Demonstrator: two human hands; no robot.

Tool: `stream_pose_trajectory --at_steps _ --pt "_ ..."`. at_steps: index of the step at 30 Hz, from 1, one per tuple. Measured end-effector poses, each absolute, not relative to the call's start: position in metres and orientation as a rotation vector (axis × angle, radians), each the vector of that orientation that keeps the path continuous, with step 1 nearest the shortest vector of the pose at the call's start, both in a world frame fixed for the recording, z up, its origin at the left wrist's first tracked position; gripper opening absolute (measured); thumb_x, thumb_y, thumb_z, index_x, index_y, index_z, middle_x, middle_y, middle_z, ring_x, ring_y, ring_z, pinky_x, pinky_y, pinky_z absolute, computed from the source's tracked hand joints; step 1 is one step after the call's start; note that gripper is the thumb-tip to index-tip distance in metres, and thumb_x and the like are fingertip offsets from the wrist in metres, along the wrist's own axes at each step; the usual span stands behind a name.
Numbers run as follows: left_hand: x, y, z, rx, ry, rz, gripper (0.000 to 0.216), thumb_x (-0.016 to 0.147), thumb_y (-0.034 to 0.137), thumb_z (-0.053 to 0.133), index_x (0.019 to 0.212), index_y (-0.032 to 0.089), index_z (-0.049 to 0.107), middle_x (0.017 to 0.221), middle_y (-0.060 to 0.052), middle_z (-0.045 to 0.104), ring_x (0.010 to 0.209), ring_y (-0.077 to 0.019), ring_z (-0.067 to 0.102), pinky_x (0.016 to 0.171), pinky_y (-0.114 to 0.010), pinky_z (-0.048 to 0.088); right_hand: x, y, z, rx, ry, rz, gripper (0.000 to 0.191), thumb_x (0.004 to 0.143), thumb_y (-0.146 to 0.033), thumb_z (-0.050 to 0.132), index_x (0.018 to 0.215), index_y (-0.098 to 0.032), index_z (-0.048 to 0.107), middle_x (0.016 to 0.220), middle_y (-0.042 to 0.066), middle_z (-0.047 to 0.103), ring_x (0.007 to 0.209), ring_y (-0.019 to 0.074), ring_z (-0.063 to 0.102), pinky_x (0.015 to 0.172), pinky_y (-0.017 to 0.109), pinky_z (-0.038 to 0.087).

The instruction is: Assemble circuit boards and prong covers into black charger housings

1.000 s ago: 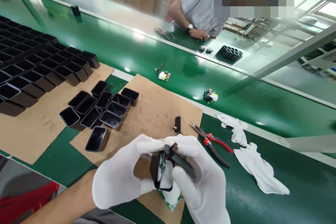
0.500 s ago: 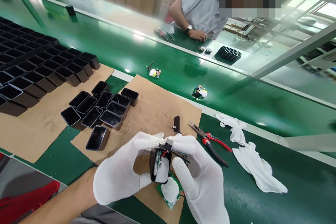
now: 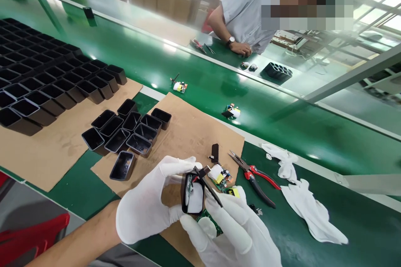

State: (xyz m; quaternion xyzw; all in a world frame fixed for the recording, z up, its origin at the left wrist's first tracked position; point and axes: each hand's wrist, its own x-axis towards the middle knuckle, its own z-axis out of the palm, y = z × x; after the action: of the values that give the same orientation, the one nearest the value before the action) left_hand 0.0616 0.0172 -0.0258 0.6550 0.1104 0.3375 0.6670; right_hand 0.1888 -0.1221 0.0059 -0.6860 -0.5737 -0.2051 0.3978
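My left hand (image 3: 150,200), in a white glove, grips a small open-topped black plastic case (image 3: 183,200) by its left side. Inside sits a circuit board with a white filler pad (image 3: 195,198). A black flat strip (image 3: 210,187) with a metal-ended connector sticks out over the case's right rim. My gloved right hand (image 3: 238,225) has its thumb at the case's lower edge and its index finger at the right side, under the strip. A green circuit board with a white blob (image 3: 208,226) lies below, partly hidden by the right hand.
Red-handled pliers (image 3: 255,179) and white gloves (image 3: 303,204) lie to the right. Circuit boards (image 3: 221,175) rest on the cardboard (image 3: 188,133) and belt (image 3: 233,112). Black cases (image 3: 122,166) stand in groups on the left. Across the belt, a person's hand (image 3: 241,48) rests on a bench.
My right hand has moved down from the case's top to its lower right, uncovering boards behind it. The black strip now slants over the rim. The boards on the belt have shifted slightly left.
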Motion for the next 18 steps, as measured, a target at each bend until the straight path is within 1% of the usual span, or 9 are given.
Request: stream_pose_trajectory --at_steps 1,3,5,7,9,11,14,16,18 --pt "0.062 0.017 -0.026 1.487 0.249 0.783 0.081 0.081 0.006 0.086 0.148 0.046 0.063 0.142 -0.001 0.07 0.132 -0.0301 0.074 0.113 -0.042 0.065 0.19 -0.121 0.007 -1.764 -1.464 -0.514 0.029 0.089 -0.028 0.086 0.114 -0.027 0.071 0.095 0.001 0.082 0.079 0.0196 0.08 0.078 0.031 0.067" --pt "0.062 0.017 -0.024 1.534 0.261 0.808 0.076 0.083 0.007 0.085 0.147 0.042 0.063 0.141 -0.003 0.071 0.127 -0.0305 0.076 0.111 -0.044 0.066 0.194 -0.118 0.011 -1.82 -1.468 -0.431 0.035 0.09 -0.031 0.085 0.121 -0.025 0.07 0.105 0.004 0.083 0.09 0.0211 0.082 0.084 0.03 0.067" --pt "0.059 0.016 -0.019 1.608 0.296 0.816 0.072 0.081 0.006 0.085 0.142 0.037 0.064 0.137 -0.005 0.073 0.123 -0.0316 0.078 0.107 -0.046 0.068 0.198 -0.118 0.015 -1.838 -1.435 -0.297 0.041 0.092 -0.039 0.084 0.128 -0.025 0.069 0.117 0.008 0.082 0.107 0.0251 0.082 0.094 0.033 0.067" --pt "0.056 0.013 -0.013 1.663 0.345 0.827 0.071 0.078 0.002 0.082 0.138 0.034 0.065 0.133 -0.005 0.074 0.121 -0.0318 0.078 0.108 -0.048 0.067 0.195 -0.121 0.017 -1.816 -1.361 -0.121 0.045 0.092 -0.044 0.085 0.131 -0.027 0.07 0.123 0.009 0.08 0.116 0.0278 0.08 0.096 0.036 0.068" --pt "0.052 0.006 -0.008 1.714 0.38 0.857 0.07 0.078 0.001 0.08 0.137 0.034 0.064 0.13 -0.005 0.075 0.12 -0.031 0.078 0.108 -0.048 0.066 0.184 -0.124 0.015 -1.757 -1.215 0.044 0.049 0.09 -0.046 0.088 0.132 -0.028 0.072 0.123 0.009 0.08 0.115 0.0276 0.08 0.09 0.033 0.07" --pt "0.049 -0.004 -0.005 1.797 0.418 0.949 0.066 0.082 0.004 0.079 0.14 0.032 0.063 0.128 -0.006 0.075 0.116 -0.0296 0.079 0.103 -0.045 0.068 0.164 -0.127 0.008 -1.699 -1.03 0.105 0.048 0.09 -0.044 0.089 0.133 -0.027 0.075 0.123 0.011 0.08 0.112 0.027 0.081 0.086 0.031 0.07" --pt "0.046 -0.022 -0.003 1.912 0.513 1.162 0.056 0.087 0.012 0.079 0.139 0.027 0.063 0.124 -0.008 0.075 0.11 -0.0262 0.08 0.095 -0.037 0.068 0.133 -0.13 -0.007 -1.636 -0.831 -0.015 0.035 0.091 -0.029 0.087 0.125 -0.025 0.081 0.124 0.013 0.081 0.114 0.0285 0.079 0.094 0.039 0.069" --pt "0.043 -0.032 0.0 1.954 0.545 1.26 0.054 0.089 0.013 0.078 0.139 0.025 0.062 0.122 -0.008 0.075 0.11 -0.0235 0.078 0.095 -0.034 0.066 0.118 -0.132 -0.014 -1.564 -0.692 -0.014 0.03 0.088 -0.023 0.087 0.119 -0.024 0.084 0.122 0.012 0.083 0.112 0.0294 0.08 0.095 0.042 0.069" --pt "0.037 -0.041 0.004 1.997 0.527 1.305 0.056 0.089 0.014 0.079 0.141 0.024 0.061 0.125 -0.008 0.075 0.115 -0.0236 0.075 0.1 -0.035 0.063 0.108 -0.134 -0.017 -1.433 -0.453 0.139 0.031 0.089 -0.026 0.088 0.119 -0.025 0.085 0.12 0.01 0.084 0.106 0.0278 0.081 0.091 0.04 0.069"
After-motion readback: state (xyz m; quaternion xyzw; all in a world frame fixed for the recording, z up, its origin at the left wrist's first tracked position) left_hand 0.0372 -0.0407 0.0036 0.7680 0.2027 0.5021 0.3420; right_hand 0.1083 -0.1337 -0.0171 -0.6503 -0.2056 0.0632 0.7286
